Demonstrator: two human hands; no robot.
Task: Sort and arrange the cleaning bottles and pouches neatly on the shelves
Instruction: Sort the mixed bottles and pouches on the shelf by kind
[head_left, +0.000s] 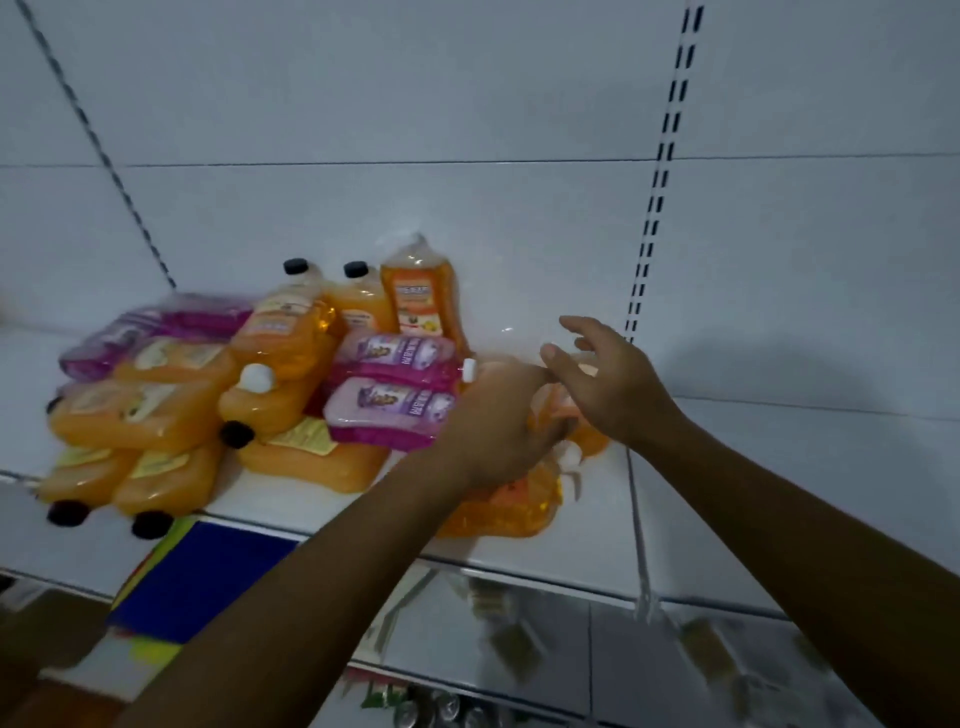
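Orange bottles (135, 410) are lying heaped with purple pouches (392, 395) at the shelf (582, 545) left, seemingly awaiting sorting. The left hand (498, 421) is gripping an orange pouch (509, 506) by its neck, likely to stand it. The right hand (608, 379) is hovering spread beside, holding nothing.

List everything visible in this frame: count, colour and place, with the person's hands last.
Orange bottles: at least ten, mostly lying stacked, two upright behind with black caps, left half of the shelf.
Orange pouch: one, upright, behind the pile.
Purple pouches: two stacked mid-pile, more at far left.
Shelf: white, holds everything.
Blue item: one, on the level below.
Left hand: over an orange pack, grip unclear.
Right hand: fingers spread, holding nothing.
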